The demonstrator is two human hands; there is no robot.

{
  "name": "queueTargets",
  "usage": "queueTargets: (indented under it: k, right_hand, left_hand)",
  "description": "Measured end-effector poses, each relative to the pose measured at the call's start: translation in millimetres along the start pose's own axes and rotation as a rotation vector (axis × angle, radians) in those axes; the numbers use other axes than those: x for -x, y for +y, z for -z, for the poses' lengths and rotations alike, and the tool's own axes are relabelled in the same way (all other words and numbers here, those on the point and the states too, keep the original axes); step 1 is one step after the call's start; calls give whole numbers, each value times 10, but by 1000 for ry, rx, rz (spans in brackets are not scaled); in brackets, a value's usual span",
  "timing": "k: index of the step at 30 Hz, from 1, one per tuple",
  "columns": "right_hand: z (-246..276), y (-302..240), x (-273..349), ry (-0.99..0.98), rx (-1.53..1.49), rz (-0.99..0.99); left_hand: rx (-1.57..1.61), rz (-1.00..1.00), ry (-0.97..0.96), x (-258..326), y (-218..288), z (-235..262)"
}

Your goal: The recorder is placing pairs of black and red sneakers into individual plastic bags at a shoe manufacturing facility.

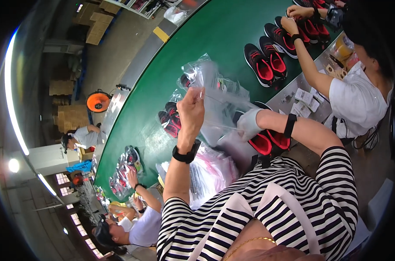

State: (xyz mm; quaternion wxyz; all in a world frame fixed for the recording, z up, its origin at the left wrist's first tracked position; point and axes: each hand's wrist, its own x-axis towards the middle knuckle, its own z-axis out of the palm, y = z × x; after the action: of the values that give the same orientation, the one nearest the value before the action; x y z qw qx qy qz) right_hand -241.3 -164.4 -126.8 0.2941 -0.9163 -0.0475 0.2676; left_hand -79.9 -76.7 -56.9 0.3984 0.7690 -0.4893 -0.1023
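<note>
A clear plastic bag is stretched between my hands over the green work surface. My left hand is closed on its left edge, fist raised. My right hand, in a whitish glove, pinches the bag's other side. Just below that hand sits a pair of black sneakers with red linings, partly covered by my forearm. Beyond my hands lie clear bags, with some dark shoe parts showing through. Left of my left hand is a bagged pair of black and red sneakers. Near my body lies a pile of flat clear bags.
The green belt-like surface curves from upper right to lower left. More sneakers stand along it at the right, where a co-worker handles shoes. Another co-worker works at lower left beside bagged shoes. An orange fan stands beyond.
</note>
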Motion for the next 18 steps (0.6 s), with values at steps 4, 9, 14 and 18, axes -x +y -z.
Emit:
queueTargets:
  k: [4,9,14,18]
  right_hand:
    - [200,428,104,877,-667,119]
    - [208,763,670,1444,-987,204]
    - [-340,1678,326,914,129,-718]
    - [-431,1771,-67,607,160,-865]
  left_hand:
    - [32,-93,73,-187,105,-60]
    - [213,94,96,-455,199,-48]
    - [209,-21,165,-688,287,-271]
    - [154,-4,58,-703,224,-427]
